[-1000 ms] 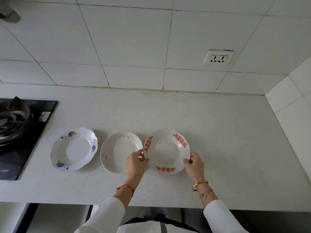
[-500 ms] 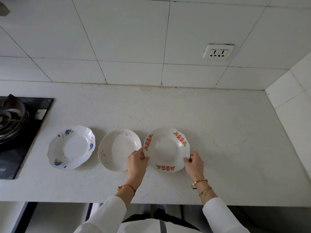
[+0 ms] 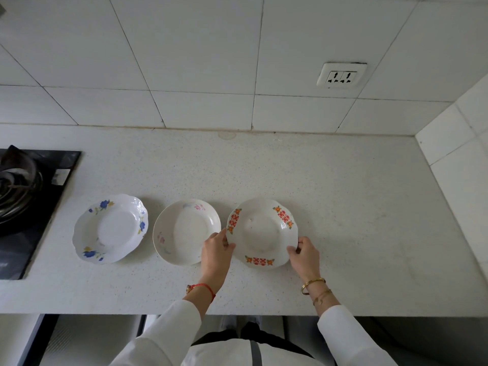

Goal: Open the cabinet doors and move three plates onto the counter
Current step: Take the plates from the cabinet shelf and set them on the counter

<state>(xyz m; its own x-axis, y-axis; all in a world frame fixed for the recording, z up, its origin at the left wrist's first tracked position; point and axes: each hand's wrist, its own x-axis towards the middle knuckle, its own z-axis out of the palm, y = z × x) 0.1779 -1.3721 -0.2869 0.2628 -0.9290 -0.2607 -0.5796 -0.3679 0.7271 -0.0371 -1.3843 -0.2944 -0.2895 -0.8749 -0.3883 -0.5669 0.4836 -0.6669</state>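
Three plates lie in a row on the white speckled counter. A scalloped plate with blue flowers is on the left, a plain one with faint pink flowers in the middle, and a plate with red and orange marks on the right. My left hand pinches the left rim of the red-marked plate, partly over the edge of the middle plate. My right hand pinches its right rim. No cabinet door is plainly visible.
A black gas hob with a metal burner fills the counter's left end. White tiled walls stand behind and to the right, with a power socket on the back wall. The counter's front edge runs just above my sleeves.
The view has shifted slightly. Both hands stay on the rim of the red-marked plate, which lies in about the same spot beside the middle plate.
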